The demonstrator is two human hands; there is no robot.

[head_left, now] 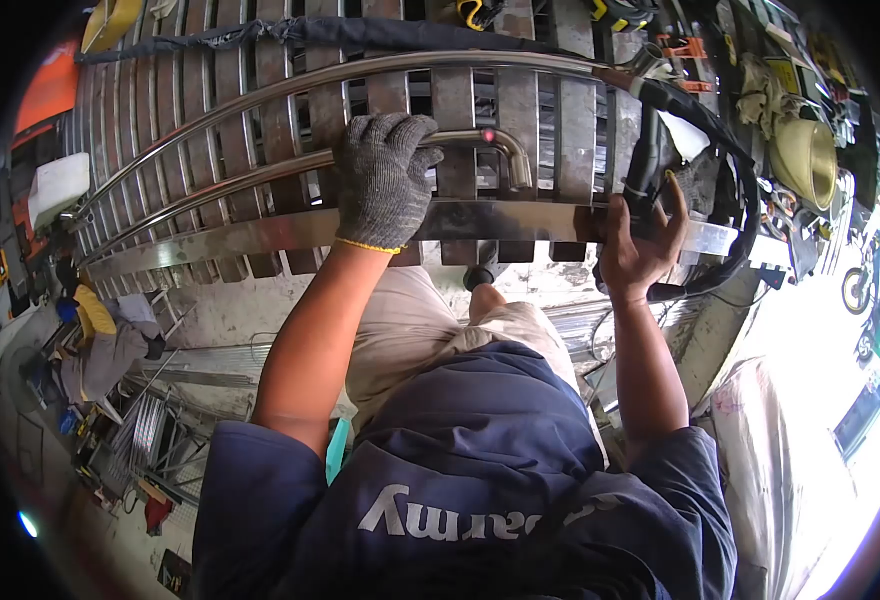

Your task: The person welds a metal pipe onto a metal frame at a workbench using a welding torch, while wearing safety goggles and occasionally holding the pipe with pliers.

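Left hand: gloved in grey knit, the left hand is clamped down over the bent steel tube, fingers curled right round it, a little left of the bend.
Bent steel tube: it lies across the slatted table, runs up from the far left, passes under the glove and ends in a short downturned elbow. There's a small red dot glowing on it just before that elbow.
Right hand: bare, and the right hand is closed on the black torch where its handle comes down at the table's near edge, one finger lifted alongside it.
Torch hose: thick and black, the hose loops out to the right and swings back in below the wrist.
Flat steel bar: the flat steel bar runs along the near edge just below the tube, and the left wrist crosses over it.
Curved tube: a long curved tube arcs over the slats above the glove, its right end meeting the top of the torch.
Off to the left: another person is crouched low on the floor, well apart from the table.
Off to the right: a rounded yellowish shell sits among clutter beyond the hose.
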